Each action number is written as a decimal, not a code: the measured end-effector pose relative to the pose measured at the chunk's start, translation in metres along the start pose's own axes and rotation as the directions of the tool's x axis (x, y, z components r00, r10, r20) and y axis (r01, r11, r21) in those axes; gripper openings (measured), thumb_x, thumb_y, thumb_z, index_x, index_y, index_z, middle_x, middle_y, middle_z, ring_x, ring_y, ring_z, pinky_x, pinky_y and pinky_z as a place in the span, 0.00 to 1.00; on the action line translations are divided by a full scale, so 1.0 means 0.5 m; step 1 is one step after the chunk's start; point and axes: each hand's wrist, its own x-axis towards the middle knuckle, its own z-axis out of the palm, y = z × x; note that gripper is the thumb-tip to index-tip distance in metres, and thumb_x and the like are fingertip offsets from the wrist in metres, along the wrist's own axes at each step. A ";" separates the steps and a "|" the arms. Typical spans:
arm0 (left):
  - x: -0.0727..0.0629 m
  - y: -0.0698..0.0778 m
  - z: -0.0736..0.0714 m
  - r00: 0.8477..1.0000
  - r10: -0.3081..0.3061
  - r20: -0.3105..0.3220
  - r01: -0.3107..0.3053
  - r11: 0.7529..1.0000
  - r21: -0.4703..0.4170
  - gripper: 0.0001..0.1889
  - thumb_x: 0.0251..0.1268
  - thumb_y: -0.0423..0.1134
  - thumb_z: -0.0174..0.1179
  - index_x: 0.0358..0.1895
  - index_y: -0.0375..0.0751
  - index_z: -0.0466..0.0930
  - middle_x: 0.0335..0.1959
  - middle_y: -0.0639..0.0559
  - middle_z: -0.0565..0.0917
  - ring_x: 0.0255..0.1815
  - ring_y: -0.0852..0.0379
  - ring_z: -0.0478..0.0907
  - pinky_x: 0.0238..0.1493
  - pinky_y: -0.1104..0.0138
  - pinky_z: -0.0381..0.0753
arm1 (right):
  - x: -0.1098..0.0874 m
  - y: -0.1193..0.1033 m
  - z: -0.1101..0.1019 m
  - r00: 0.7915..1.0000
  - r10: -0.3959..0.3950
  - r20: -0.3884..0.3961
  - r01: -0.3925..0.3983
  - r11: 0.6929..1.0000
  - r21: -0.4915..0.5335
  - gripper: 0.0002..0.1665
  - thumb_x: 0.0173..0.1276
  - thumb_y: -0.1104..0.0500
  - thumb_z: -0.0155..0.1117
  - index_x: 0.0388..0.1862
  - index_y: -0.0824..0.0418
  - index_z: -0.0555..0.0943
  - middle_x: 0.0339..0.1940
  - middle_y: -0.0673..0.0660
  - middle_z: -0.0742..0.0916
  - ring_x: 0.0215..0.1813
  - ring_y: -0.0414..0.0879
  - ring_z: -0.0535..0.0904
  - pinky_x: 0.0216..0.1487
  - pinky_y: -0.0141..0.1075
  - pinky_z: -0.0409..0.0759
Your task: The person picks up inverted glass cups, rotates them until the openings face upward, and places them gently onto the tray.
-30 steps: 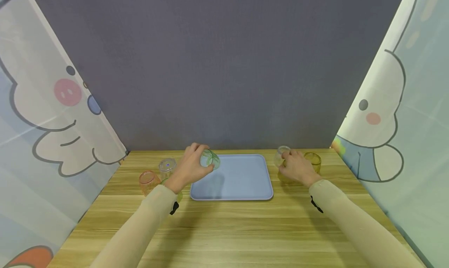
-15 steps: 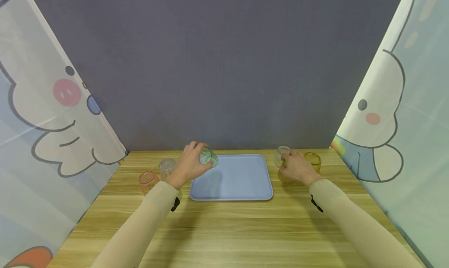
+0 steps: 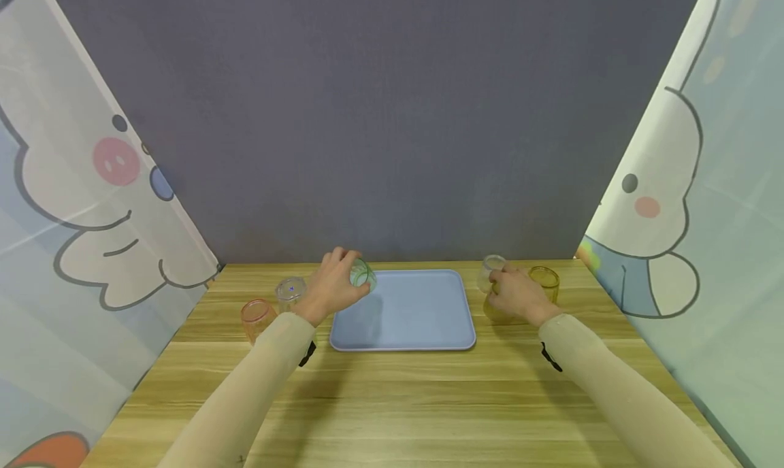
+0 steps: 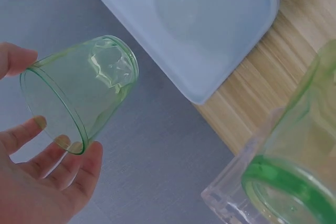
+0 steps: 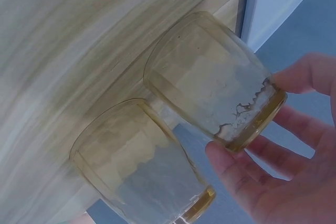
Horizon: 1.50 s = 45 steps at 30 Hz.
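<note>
L hand (image 3: 333, 286), thumb opp. fingers, grips green see-thru tapered cup (image 4: 86, 85) nr back-L corner of pale-blue rect. tray (image 3: 422, 315). R of tray, R hand (image 3: 517, 293), knuckles up, pinches amber see-thru tumbler (image 5: 210, 72) by base.

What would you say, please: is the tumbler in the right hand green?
No, the right wrist view shows the right hand gripping an amber-tinted tumbler at its thick amber base.

Left hand (image 3: 333, 288) gripping, right hand (image 3: 519, 294) gripping
</note>
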 end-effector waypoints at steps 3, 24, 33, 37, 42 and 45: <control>0.002 -0.001 0.004 1.000 0.014 0.001 -0.014 0.999 0.038 0.34 0.66 0.51 0.64 0.71 0.39 0.70 0.65 0.38 0.70 0.63 0.39 0.68 0.53 0.46 0.77 | 0.001 -0.002 0.001 1.000 0.008 0.006 -0.008 1.000 0.001 0.25 0.66 0.56 0.62 0.59 0.66 0.81 0.59 0.70 0.79 0.58 0.73 0.75 0.47 0.65 0.80; 0.025 -0.022 0.021 1.000 -0.002 0.010 0.001 0.997 0.072 0.35 0.64 0.51 0.64 0.71 0.37 0.69 0.66 0.35 0.69 0.63 0.36 0.68 0.52 0.45 0.79 | -0.006 -0.003 -0.010 1.000 0.005 0.024 -0.006 0.999 0.039 0.26 0.63 0.57 0.65 0.58 0.68 0.81 0.55 0.68 0.81 0.55 0.71 0.77 0.39 0.55 0.81; 0.037 -0.021 0.028 0.999 -0.016 0.039 0.013 0.996 0.089 0.35 0.63 0.50 0.65 0.70 0.38 0.69 0.63 0.37 0.70 0.59 0.40 0.69 0.48 0.49 0.79 | -0.004 -0.005 -0.006 0.999 0.030 0.022 -0.031 0.998 0.049 0.26 0.62 0.57 0.66 0.58 0.67 0.81 0.54 0.67 0.82 0.55 0.71 0.77 0.36 0.53 0.81; 0.040 -0.025 0.031 0.998 -0.019 0.057 0.013 0.995 0.101 0.35 0.63 0.51 0.64 0.70 0.37 0.69 0.62 0.37 0.70 0.60 0.39 0.69 0.48 0.49 0.79 | -0.005 -0.008 -0.004 1.000 0.024 0.017 -0.025 0.998 0.052 0.25 0.62 0.58 0.65 0.58 0.67 0.81 0.54 0.67 0.83 0.54 0.70 0.78 0.37 0.53 0.81; 0.044 -0.033 0.037 0.996 -0.027 0.081 0.016 0.992 0.127 0.35 0.63 0.50 0.64 0.71 0.38 0.68 0.62 0.38 0.71 0.58 0.41 0.69 0.47 0.51 0.79 | -0.004 -0.012 -0.005 1.000 0.014 0.001 -0.014 0.999 0.044 0.24 0.61 0.58 0.65 0.56 0.67 0.82 0.53 0.67 0.83 0.53 0.69 0.78 0.37 0.52 0.81; 0.047 -0.037 0.040 0.995 -0.029 0.092 0.016 0.990 0.140 0.35 0.63 0.49 0.64 0.71 0.38 0.69 0.62 0.38 0.71 0.57 0.41 0.69 0.45 0.51 0.78 | -0.005 -0.015 -0.005 1.000 0.014 -0.003 -0.013 0.999 0.037 0.25 0.61 0.58 0.65 0.56 0.67 0.82 0.53 0.67 0.83 0.53 0.70 0.78 0.37 0.54 0.81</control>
